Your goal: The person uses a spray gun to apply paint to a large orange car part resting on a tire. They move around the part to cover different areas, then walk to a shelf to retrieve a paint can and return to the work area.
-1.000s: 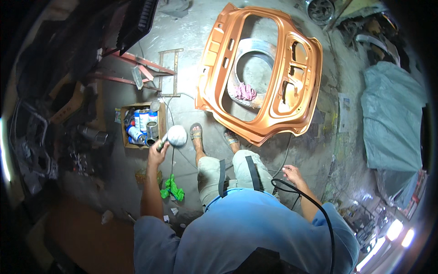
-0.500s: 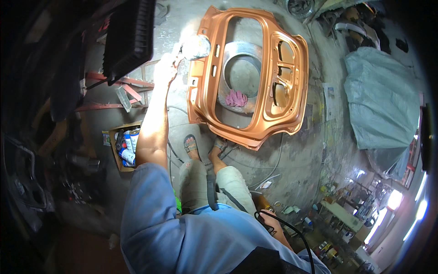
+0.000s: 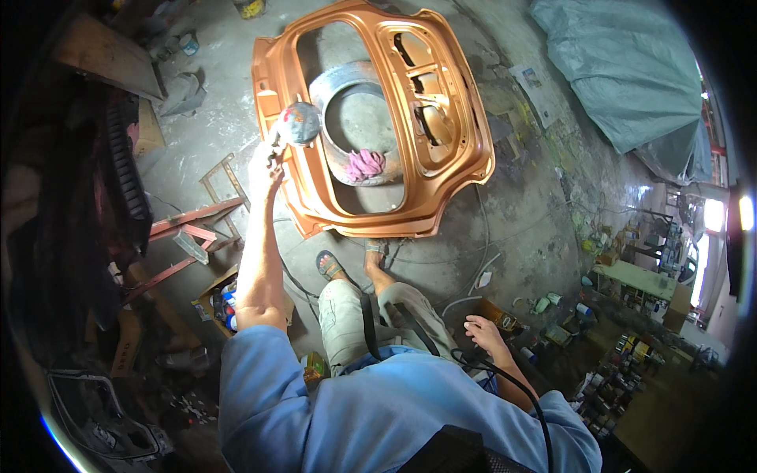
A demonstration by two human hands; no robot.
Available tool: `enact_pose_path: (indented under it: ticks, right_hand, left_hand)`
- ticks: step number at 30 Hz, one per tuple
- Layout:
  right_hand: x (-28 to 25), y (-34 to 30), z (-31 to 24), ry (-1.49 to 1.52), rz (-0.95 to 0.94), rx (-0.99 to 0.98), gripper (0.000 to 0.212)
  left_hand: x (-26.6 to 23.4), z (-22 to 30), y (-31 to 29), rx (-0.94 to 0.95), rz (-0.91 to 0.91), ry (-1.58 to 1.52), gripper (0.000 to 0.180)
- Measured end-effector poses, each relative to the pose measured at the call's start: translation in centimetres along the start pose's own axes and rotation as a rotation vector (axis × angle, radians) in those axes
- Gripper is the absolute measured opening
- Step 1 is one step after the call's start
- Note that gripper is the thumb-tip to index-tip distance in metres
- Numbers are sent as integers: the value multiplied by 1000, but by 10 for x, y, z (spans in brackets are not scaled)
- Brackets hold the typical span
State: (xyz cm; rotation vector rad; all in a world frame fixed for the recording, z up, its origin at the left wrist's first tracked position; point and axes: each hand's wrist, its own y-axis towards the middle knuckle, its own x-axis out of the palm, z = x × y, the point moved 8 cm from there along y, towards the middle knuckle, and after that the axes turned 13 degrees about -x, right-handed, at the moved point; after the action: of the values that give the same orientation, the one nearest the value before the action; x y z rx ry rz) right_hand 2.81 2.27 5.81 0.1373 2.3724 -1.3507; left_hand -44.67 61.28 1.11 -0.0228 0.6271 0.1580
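My left hand (image 3: 268,165) is closed around a spray gun at the end of my outstretched arm. The gun's round, paint-smeared grey cup (image 3: 300,124) hangs over the left side of a copper-orange car tailgate (image 3: 430,197). The tailgate lies across a dusty tyre (image 3: 322,87), seen through its window opening. A crumpled pink cloth (image 3: 366,165) rests on the tyre's near side. Down by my right hip, my right hand (image 3: 486,333) holds nothing, with its fingers loosely apart. A black cable (image 3: 520,386) runs past that forearm.
Left of my arm lie a red metal stand (image 3: 197,213) and a cardboard box (image 3: 207,302) of cans. Hoses (image 3: 482,236) trail over the floor near my feet. A grey-green sheet (image 3: 623,71) covers something at the far right; cans and bottles (image 3: 623,366) crowd the lower right.
My view has shifted, so the tailgate sits further left. The spray gun has moved nearer along the tailgate's left side. My right hand has come away from the dark cable at my waist.
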Motion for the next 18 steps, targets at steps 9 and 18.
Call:
enact_pose_path:
  ticks: [9,18]
  right_hand:
    - [-31,-28,56,-294,87,-239,43]
    - [27,-16,49,210,27,137,54]
  left_hand:
    - [153,91,-69,-783,-516,-886,37]
    - [282,37,-19,-900,-312,-1175,40]
